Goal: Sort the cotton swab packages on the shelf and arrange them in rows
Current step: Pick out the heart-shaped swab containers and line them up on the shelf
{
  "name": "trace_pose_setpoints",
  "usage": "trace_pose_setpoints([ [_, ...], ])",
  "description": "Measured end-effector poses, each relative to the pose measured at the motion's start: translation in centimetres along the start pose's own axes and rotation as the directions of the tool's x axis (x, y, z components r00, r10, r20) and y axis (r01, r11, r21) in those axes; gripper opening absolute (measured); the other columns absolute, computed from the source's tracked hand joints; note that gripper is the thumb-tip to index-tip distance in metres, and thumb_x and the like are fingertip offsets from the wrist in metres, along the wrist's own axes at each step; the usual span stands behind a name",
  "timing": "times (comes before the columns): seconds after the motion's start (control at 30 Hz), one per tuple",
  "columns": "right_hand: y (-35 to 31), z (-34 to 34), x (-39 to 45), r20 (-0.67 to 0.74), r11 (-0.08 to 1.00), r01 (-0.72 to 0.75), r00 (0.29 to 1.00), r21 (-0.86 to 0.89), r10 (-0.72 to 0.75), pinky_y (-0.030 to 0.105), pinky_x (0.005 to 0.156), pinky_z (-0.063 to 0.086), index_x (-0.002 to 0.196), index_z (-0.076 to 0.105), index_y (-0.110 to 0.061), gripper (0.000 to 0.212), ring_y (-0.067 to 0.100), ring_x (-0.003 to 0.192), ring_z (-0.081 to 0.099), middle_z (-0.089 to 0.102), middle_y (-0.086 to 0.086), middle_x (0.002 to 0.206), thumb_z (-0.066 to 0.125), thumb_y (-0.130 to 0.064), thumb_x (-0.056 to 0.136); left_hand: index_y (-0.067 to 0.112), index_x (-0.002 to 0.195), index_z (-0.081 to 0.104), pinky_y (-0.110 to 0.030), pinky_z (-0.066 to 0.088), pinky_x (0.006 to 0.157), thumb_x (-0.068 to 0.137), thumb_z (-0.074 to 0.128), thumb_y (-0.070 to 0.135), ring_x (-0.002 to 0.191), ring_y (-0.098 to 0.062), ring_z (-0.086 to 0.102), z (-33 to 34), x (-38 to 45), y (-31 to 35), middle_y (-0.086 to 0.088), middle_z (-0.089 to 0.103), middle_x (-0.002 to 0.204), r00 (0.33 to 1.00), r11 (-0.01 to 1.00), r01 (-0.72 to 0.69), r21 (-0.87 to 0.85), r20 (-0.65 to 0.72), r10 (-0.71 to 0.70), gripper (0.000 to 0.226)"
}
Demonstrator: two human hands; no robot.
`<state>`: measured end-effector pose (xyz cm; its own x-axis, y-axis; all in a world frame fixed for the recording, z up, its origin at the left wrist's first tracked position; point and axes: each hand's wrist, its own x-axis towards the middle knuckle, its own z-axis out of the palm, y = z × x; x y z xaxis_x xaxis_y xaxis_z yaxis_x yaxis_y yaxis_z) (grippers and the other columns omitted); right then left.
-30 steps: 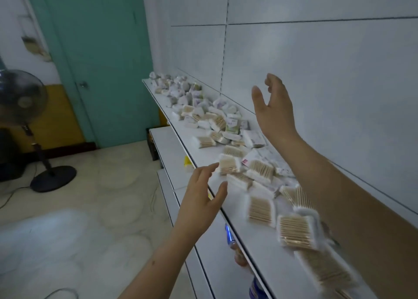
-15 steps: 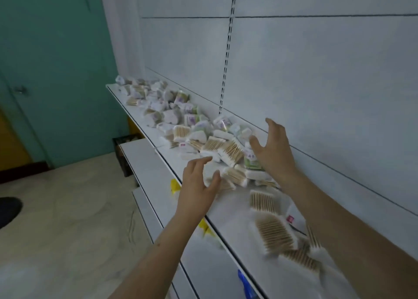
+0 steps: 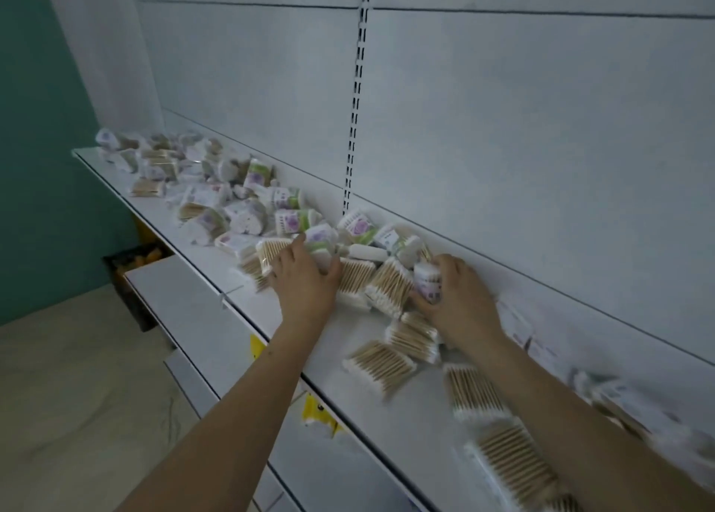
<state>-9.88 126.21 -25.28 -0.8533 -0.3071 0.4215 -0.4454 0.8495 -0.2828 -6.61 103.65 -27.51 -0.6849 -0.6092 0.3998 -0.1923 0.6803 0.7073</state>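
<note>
Several cotton swab packages lie jumbled along the white shelf [image 3: 216, 264]: flat packs of wooden-stick swabs [image 3: 381, 362] and round packs with purple and green labels [image 3: 294, 221]. My left hand [image 3: 305, 285] lies palm down on the heap, its fingers reaching over a flat wooden-stick pack [image 3: 271, 250]. My right hand [image 3: 462, 302] grips a small round pack with a purple label [image 3: 427, 281], thumb and fingers curled round it. Between my hands lie two more flat packs [image 3: 389, 285].
A white back panel with a slotted upright [image 3: 356, 97] rises close behind the shelf. Lower shelves [image 3: 182, 298] jut out below, with yellow tags [image 3: 315, 409] at the edge. A teal wall [image 3: 42, 163] and pale floor [image 3: 69, 395] lie to the left.
Both hands have come down from the air onto the heap. The right hand has taken hold of a round pack, and the view has moved closer to the shelf.
</note>
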Motion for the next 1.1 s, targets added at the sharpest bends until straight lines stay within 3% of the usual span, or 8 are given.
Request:
trace_pose_setpoints([
  [0.2, 0.2, -0.8, 0.1, -0.025, 0.996, 0.05, 0.999, 0.074, -0.048, 0.038, 0.081, 0.047, 0.124, 0.05, -0.015, 0.058, 0.025, 0.102, 0.052, 0.056, 0.006, 0.113, 0.075, -0.042, 0.078, 0.017, 0.14, 0.046, -0.049, 0.024, 0.103, 0.09, 0.055, 0.056, 0.125, -0.035, 0.04, 0.8, 1.4, 0.2, -0.014, 0.059, 0.128, 0.999, 0.997, 0.047, 0.058, -0.006, -0.047, 0.064],
  [0.33, -0.7, -1.8, -0.2, -0.105, 0.988, 0.111, 0.989, 0.108, -0.1, 0.033, 0.074, 0.045, 0.125, 0.05, -0.017, 0.051, 0.021, 0.099, 0.052, 0.054, 0.002, 0.115, 0.068, -0.043, 0.084, 0.017, 0.144, 0.041, -0.039, 0.033, 0.11, 0.093, 0.06, 0.044, 0.126, -0.02, 0.041, -0.8, 0.7, 0.6, -0.005, 0.053, 0.137, 0.997, 0.952, 0.038, -0.303, -0.052, -0.057, 0.061],
  [0.43, -1.8, -2.9, -0.4, -0.147, 0.974, 0.136, 0.983, 0.179, -0.11, 0.03, 0.062, 0.044, 0.125, 0.048, -0.018, 0.049, 0.016, 0.09, 0.053, 0.05, -0.001, 0.116, 0.063, -0.046, 0.088, 0.021, 0.152, 0.029, -0.007, 0.047, 0.081, 0.096, 0.061, 0.032, 0.099, 0.011, 0.053, -2.8, -0.5, 2.4, 0.002, 0.041, 0.147, 0.997, 0.778, 0.071, -0.624, 0.033, -0.064, 0.065],
  [0.6, -2.4, -5.6, -1.6, -0.183, 0.941, 0.129, 0.98, 0.314, -0.073, 0.037, 0.066, 0.054, 0.128, 0.045, -0.024, 0.047, 0.009, 0.087, 0.054, 0.048, -0.005, 0.118, 0.059, -0.049, 0.09, 0.049, 0.151, 0.015, -0.043, 0.06, 0.082, 0.089, 0.067, 0.002, 0.103, -0.02, 0.07, -4.3, -2.9, 5.9, -0.001, 0.052, 0.13, 0.949, 0.451, 0.22, -0.865, 0.297, 0.106, 0.093],
  [0.7, -1.0, -8.0, -3.6, -0.215, 0.944, 0.113, 0.976, 0.31, -0.046, 0.037, 0.066, 0.055, 0.13, 0.043, -0.025, 0.05, 0.007, 0.089, 0.054, 0.047, -0.005, 0.12, 0.055, -0.054, 0.091, 0.052, 0.149, 0.02, -0.047, 0.06, 0.078, 0.092, 0.062, 0.002, 0.104, -0.022, 0.069, -3.7, -4.8, 8.5, 0.008, 0.063, 0.125, 0.896, 0.447, 0.222, -0.867, 0.361, 0.256, 0.086],
  [0.87, 2.8, -12.6, -9.2, -0.26, 0.966, -0.024, 0.961, 0.258, 0.093, 0.033, 0.065, 0.051, 0.129, 0.04, -0.028, 0.046, 0.005, 0.081, 0.053, 0.047, -0.01, 0.118, 0.052, -0.054, 0.093, 0.037, 0.134, 0.039, -0.048, 0.057, 0.09, 0.08, 0.069, 0.035, 0.107, -0.023, 0.066, -1.5, -9.1, 14.3, -0.006, 0.062, 0.123, 0.839, 0.478, 0.252, -0.842, 0.436, 0.326, 0.061],
  [1.03, 6.4, -18.6, -17.5, -0.299, 0.971, -0.137, 0.935, 0.198, 0.193, 0.037, 0.071, 0.051, 0.13, 0.038, -0.029, 0.045, 0.006, 0.086, 0.053, 0.046, -0.011, 0.123, 0.056, -0.049, 0.093, 0.025, 0.126, 0.043, -0.038, 0.059, 0.072, 0.088, 0.07, 0.019, 0.097, -0.023, 0.068, -0.1, -16.9, 20.5, -0.002, 0.065, 0.113, 0.717, 0.406, 0.308, -0.86, 0.49, 0.496, 0.047],
  [1.1, 7.8, -21.5, -21.9, -0.304, 0.977, -0.165, 0.931, 0.135, 0.2, 0.037, 0.07, 0.051, 0.131, 0.038, -0.029, 0.047, 0.008, 0.088, 0.053, 0.043, -0.012, 0.124, 0.057, -0.048, 0.092, 0.023, 0.125, 0.044, -0.043, 0.06, 0.076, 0.087, 0.07, 0.016, 0.099, -0.022, 0.068, 0.1, -20.9, 23.4, -0.001, 0.064, 0.113, 0.67, 0.385, 0.336, -0.859, 0.506, 0.544, 0.046],
])
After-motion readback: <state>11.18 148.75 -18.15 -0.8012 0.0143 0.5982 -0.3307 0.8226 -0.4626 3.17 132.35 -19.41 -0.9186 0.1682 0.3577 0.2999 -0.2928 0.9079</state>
